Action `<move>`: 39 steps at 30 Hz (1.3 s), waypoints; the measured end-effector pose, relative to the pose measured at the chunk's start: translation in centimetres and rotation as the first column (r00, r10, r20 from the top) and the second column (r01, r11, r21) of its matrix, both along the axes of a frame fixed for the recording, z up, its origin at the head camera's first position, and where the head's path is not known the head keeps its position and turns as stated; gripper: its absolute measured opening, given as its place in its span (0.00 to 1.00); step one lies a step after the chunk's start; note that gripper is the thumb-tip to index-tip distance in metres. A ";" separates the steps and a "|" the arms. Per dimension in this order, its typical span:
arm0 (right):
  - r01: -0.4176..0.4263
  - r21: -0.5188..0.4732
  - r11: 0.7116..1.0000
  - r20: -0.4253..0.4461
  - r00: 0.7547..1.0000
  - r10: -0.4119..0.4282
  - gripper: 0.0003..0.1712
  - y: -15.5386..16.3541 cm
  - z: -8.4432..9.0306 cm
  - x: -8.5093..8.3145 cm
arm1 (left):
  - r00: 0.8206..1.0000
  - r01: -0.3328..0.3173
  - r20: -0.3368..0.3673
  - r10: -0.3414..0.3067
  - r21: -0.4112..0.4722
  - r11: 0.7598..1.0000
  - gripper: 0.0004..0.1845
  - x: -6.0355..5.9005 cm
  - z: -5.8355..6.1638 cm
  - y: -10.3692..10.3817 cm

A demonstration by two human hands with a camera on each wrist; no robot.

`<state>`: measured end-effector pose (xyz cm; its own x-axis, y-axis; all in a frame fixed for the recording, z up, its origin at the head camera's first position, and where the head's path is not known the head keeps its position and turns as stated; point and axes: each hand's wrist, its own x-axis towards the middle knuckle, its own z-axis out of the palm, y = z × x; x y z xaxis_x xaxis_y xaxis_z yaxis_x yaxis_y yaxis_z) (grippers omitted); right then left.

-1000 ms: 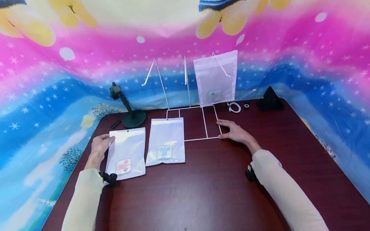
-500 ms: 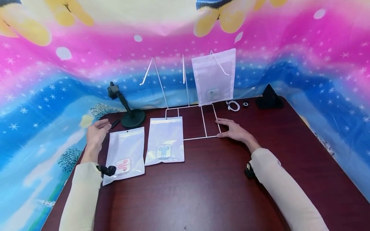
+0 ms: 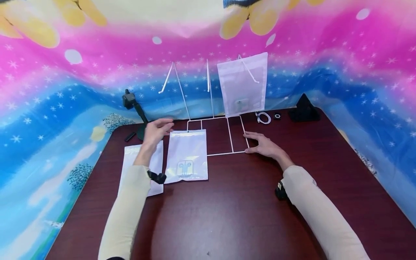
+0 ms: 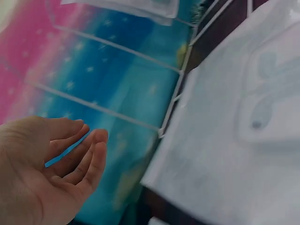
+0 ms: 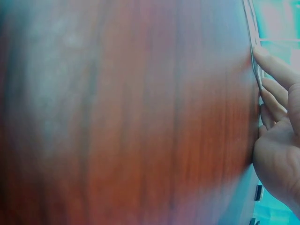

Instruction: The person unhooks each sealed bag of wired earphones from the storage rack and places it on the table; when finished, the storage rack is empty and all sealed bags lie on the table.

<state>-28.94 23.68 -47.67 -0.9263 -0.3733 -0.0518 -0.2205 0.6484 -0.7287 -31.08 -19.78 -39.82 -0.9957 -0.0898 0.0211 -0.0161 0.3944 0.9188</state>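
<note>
Dark red table (image 3: 234,209) with two white pouches (image 3: 187,155), wire rack (image 3: 227,137), black stand (image 3: 140,133).

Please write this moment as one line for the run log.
left hand: open, above blue-earphone pouch | right hand: flat, touching wire rack

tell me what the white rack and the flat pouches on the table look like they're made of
The rack looks like thin metal wire with a white coating: slim, stiff rods joined in a grid. The pouches look like glossy white plastic film, probably: light glints off them and earphones show through a clear window.
</note>
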 end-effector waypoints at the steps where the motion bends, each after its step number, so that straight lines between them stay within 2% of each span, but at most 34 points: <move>1: 0.003 0.001 1.000 0.000 1.000 -0.003 0.44 0.1 0.1 0.1 | 1.000 0.009 0.012 -0.009 -0.013 1.000 0.19 -0.3 -0.4 0.9; 6: 0.002 -0.011 1.000 0.003 1.000 -0.002 0.44 0.1 0.3 0.3 | 0.999 0.024 0.034 -0.019 -0.165 0.986 0.16 -1.7 -2.5 4.0; 9: -0.005 -0.014 1.000 0.007 1.000 0.005 0.44 0.0 0.4 0.2 | 1.000 -0.016 0.007 0.018 -0.262 0.965 0.13 -2.2 -3.6 4.9; 11: -0.002 -0.013 1.000 0.010 1.000 0.002 0.44 -0.1 0.4 0.2 | 0.999 -0.049 -0.012 0.047 -0.286 0.957 0.11 -2.5 -4.3 5.1; 15: 0.007 -0.007 1.000 0.011 1.000 -0.007 0.44 -0.1 0.4 0.2 | 0.996 -0.088 -0.023 0.085 -0.263 0.961 0.11 -3.0 -5.2 5.3; 23: 0.000 -0.003 1.000 0.012 1.000 0.000 0.43 0.0 0.3 0.2 | 0.992 -0.111 0.033 0.120 -0.203 0.973 0.11 -3.2 -6.7 5.1; 33: 0.004 -0.006 1.000 0.008 1.000 -0.004 0.43 0.1 0.3 0.2 | 0.995 -0.076 0.049 0.083 -0.129 0.989 0.14 -2.6 -7.7 4.8; 39: -0.004 0.007 1.000 -0.001 1.000 0.004 0.43 -0.1 0.1 0.2 | 0.998 -0.052 0.025 0.057 -0.166 0.985 0.16 -2.3 -8.0 4.5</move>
<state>-28.72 23.61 -47.60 -0.9246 -0.3771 -0.0532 -0.2244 0.6522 -0.7241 -33.36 -15.28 -47.80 -0.9899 -0.1415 0.0112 -0.0674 0.5381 0.8402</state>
